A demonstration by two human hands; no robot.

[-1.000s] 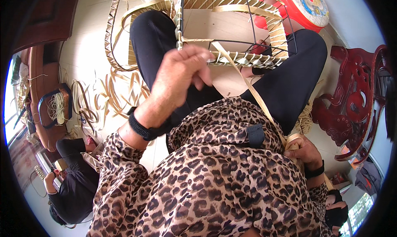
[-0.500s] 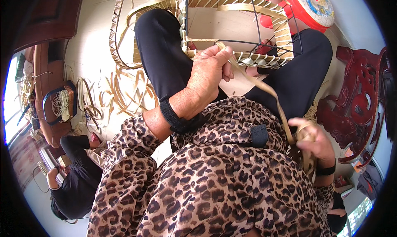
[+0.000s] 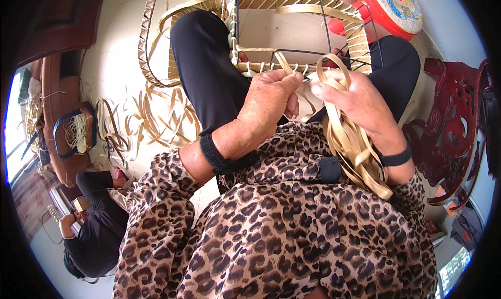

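Observation:
A rectangular basket frame (image 3: 360,44) of black wire, its sides wrapped with tan strip and pale lacing, rests between my knees. From its near left corner a tan flat strip (image 3: 283,62) runs down into my left hand (image 3: 269,98), which pinches it between thumb and fingers. Close on the right, my right hand (image 3: 360,98) is closed around a hanging bundle of tan strips (image 3: 348,145), one loop standing up above the thumb. Between the hands a slack length of strip dips below my left fingers. Both wrists wear black bands.
A second wrapped frame (image 3: 143,43) stands left of my leg, with loose strips (image 3: 159,113) on the floor below it. A red stool (image 3: 394,12) is at far right, a carved dark wooden chair (image 3: 449,134) nearer. Another person (image 3: 104,226) sits at lower left.
My right hand has come up and inward from the lower right with the strip bundle, now beside my left hand. The strip between them has gone slack. My left hand shifted slightly right and down.

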